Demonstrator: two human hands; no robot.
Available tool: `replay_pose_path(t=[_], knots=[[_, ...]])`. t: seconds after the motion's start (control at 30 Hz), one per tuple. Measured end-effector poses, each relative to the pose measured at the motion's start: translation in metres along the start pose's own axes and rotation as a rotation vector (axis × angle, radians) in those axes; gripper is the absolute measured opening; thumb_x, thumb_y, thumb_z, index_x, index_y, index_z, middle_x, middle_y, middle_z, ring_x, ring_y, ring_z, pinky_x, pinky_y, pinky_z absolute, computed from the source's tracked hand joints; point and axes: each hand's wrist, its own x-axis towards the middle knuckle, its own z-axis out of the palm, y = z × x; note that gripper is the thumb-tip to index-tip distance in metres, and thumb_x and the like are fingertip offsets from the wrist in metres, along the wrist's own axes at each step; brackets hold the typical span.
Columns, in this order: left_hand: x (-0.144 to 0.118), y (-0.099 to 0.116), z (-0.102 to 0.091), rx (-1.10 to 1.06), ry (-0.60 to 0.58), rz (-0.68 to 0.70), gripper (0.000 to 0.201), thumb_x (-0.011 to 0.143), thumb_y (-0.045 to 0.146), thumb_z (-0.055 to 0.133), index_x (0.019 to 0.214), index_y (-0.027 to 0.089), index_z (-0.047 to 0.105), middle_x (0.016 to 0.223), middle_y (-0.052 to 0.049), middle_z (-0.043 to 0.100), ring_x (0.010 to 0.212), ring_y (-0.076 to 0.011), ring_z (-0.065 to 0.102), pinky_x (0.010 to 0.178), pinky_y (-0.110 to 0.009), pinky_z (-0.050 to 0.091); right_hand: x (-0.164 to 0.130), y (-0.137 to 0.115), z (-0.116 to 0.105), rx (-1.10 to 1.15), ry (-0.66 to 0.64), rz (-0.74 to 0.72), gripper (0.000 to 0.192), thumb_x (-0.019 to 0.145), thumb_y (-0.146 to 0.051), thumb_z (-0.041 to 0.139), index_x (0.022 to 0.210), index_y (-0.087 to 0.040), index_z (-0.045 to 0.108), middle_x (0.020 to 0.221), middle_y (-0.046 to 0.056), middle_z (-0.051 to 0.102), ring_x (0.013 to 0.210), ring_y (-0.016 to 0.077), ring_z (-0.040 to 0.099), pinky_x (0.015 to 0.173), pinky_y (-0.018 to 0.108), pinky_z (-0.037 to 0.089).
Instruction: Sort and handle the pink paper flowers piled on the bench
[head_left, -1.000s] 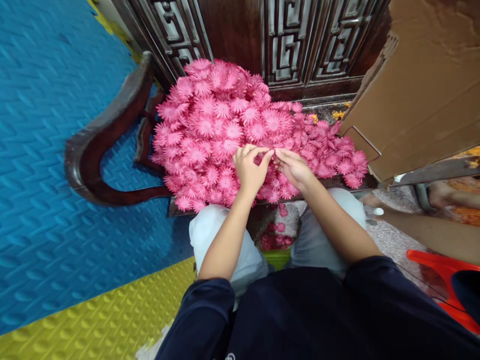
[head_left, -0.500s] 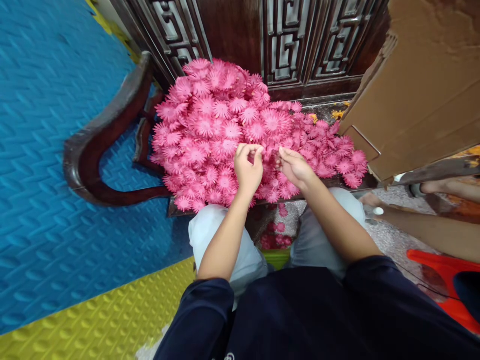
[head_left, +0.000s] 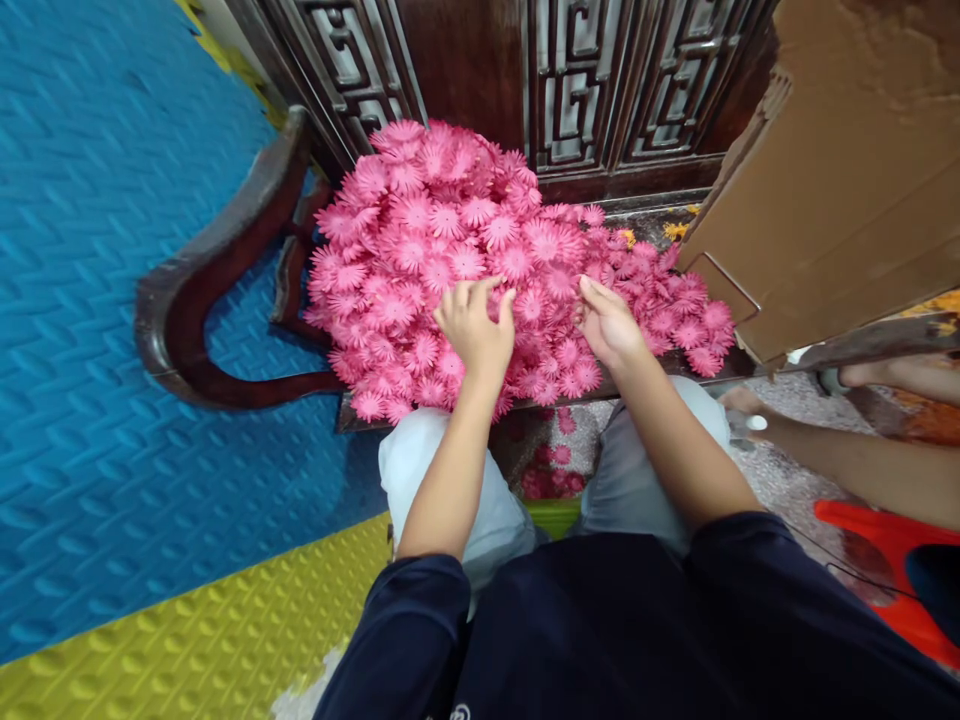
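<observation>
A big heap of pink paper flowers (head_left: 450, 230) covers the seat of a dark carved wooden chair (head_left: 202, 290) in front of me. My left hand (head_left: 472, 330) rests on the near middle of the heap, fingers curled down among the flowers. My right hand (head_left: 611, 325) lies flat on the heap a little to the right, fingers stretched onto the flowers. Whether either hand grips a flower is hidden by the fingers. A few pink flowers (head_left: 551, 470) lie on the floor between my knees.
A brown cardboard box (head_left: 847, 180) stands at the right of the chair. Another person's arm (head_left: 847, 460) reaches in low at the right, above a red stool (head_left: 885, 560). Blue and yellow foam mats (head_left: 90, 400) cover the floor to the left. Carved wooden panels (head_left: 585, 80) rise behind.
My hands were pinched together over one flower at the middle. They have parted and dropped onto the heap, the left shifting slightly left, the right opening flat.
</observation>
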Motion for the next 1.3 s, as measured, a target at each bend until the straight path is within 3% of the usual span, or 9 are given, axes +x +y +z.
replay_pose_path(t=[0.17, 0.4, 0.57, 0.73, 0.93, 1.13, 1.3], knots=[[-0.012, 0.016, 0.010, -0.145, -0.230, 0.043, 0.014, 0.077, 0.037, 0.067, 0.081, 0.024, 0.069, 0.074, -0.001, 0.062, 0.079, -0.0187, 0.055, 0.078, -0.032, 0.037, -0.008, 0.003, 0.013, -0.020, -0.082, 0.063, 0.035, 0.052, -0.043, 0.080, 0.075, -0.022, 0.065, 0.061, -0.005, 0.051, 0.057, 0.0076, 0.039, 0.057, 0.025, 0.032], [-0.009, 0.012, 0.011, -0.408, -0.289, -0.060, 0.010, 0.076, 0.028, 0.067, 0.069, 0.020, 0.066, 0.066, 0.002, 0.057, 0.067, -0.0128, 0.052, 0.069, -0.026, 0.041, -0.010, 0.008, 0.018, -0.060, -0.129, 0.048, 0.029, 0.053, -0.042, 0.080, 0.069, -0.022, 0.067, 0.065, -0.004, 0.057, 0.058, 0.0076, 0.041, 0.058, 0.025, 0.034], [-0.011, 0.014, 0.011, -0.421, -0.306, -0.044, 0.013, 0.077, 0.024, 0.065, 0.065, 0.020, 0.063, 0.063, 0.002, 0.054, 0.065, -0.0127, 0.050, 0.067, -0.027, 0.041, -0.011, 0.007, 0.018, -0.054, -0.134, 0.040, 0.033, 0.047, -0.043, 0.083, 0.067, -0.022, 0.068, 0.062, -0.005, 0.056, 0.059, 0.0071, 0.042, 0.059, 0.024, 0.035], [-0.007, 0.012, 0.007, -0.434, -0.233, -0.058, 0.013, 0.079, 0.020, 0.061, 0.066, 0.020, 0.061, 0.062, 0.002, 0.051, 0.063, -0.0123, 0.049, 0.064, -0.026, 0.040, -0.010, 0.004, 0.016, -0.011, -0.115, 0.095, 0.037, 0.046, -0.047, 0.083, 0.062, -0.020, 0.063, 0.054, -0.006, 0.050, 0.054, 0.0064, 0.040, 0.053, 0.022, 0.032], [0.002, 0.011, -0.001, -0.305, 0.007, -0.117, 0.013, 0.078, 0.015, 0.058, 0.066, 0.020, 0.058, 0.064, 0.001, 0.050, 0.065, -0.0129, 0.048, 0.067, -0.026, 0.040, -0.007, 0.004, 0.014, 0.123, -0.009, 0.183, 0.024, 0.060, -0.028, 0.080, 0.064, -0.020, 0.057, 0.059, -0.006, 0.048, 0.055, 0.0067, 0.040, 0.054, 0.023, 0.033], [0.014, -0.005, -0.010, -0.260, 0.255, -0.211, 0.015, 0.088, 0.026, 0.047, 0.075, 0.019, 0.051, 0.073, 0.000, 0.048, 0.071, -0.0128, 0.047, 0.072, -0.027, 0.040, 0.000, 0.000, 0.002, 0.171, 0.072, 0.143, 0.031, 0.066, -0.035, 0.076, 0.066, -0.020, 0.050, 0.061, -0.006, 0.047, 0.054, 0.0068, 0.039, 0.052, 0.023, 0.034], [0.019, -0.011, -0.015, -0.233, 0.206, -0.174, 0.018, 0.087, 0.033, 0.052, 0.077, 0.019, 0.054, 0.073, 0.000, 0.047, 0.071, -0.0125, 0.047, 0.072, -0.027, 0.040, 0.000, -0.002, -0.001, 0.192, 0.004, 0.099, 0.037, 0.051, -0.036, 0.084, 0.071, -0.020, 0.057, 0.065, -0.007, 0.050, 0.056, 0.0056, 0.043, 0.053, 0.022, 0.032]])
